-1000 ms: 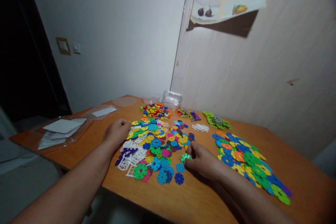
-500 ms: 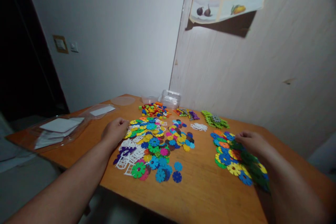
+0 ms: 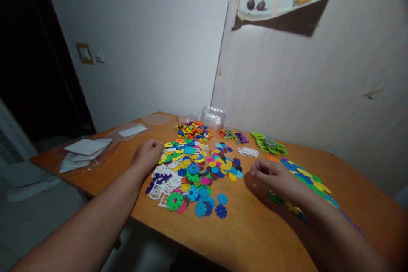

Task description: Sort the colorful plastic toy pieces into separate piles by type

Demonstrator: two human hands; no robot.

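My left hand [image 3: 148, 156] is closed and rests at the left edge of the middle heap, beside yellow and green notched discs [image 3: 172, 149]. Its fingertips face away, so what they hold, if anything, is hidden. In the air between two heaps, my right hand [image 3: 270, 172] has its fingers curled in towards the thumb, with nothing visible in them. Closest to its fingertips is a mixed group of small notched discs [image 3: 225, 165]. Behind the right wrist lies a spread of larger blue, yellow and green discs [image 3: 314, 180], partly covered by the forearm.
White lattice pieces [image 3: 165, 182] lie left of the discs. Small coloured blocks [image 3: 193, 130], a clear plastic box [image 3: 213, 117], white pieces [image 3: 247, 152] and lime-green pieces [image 3: 267, 142] stand towards the wall. Plastic bags with white cards [image 3: 84, 148] lie on the table's left.
My right hand has moved left, from above the right-hand discs to the space beside the middle heap. My left hand stays by its discs. The whole view has shifted slightly.
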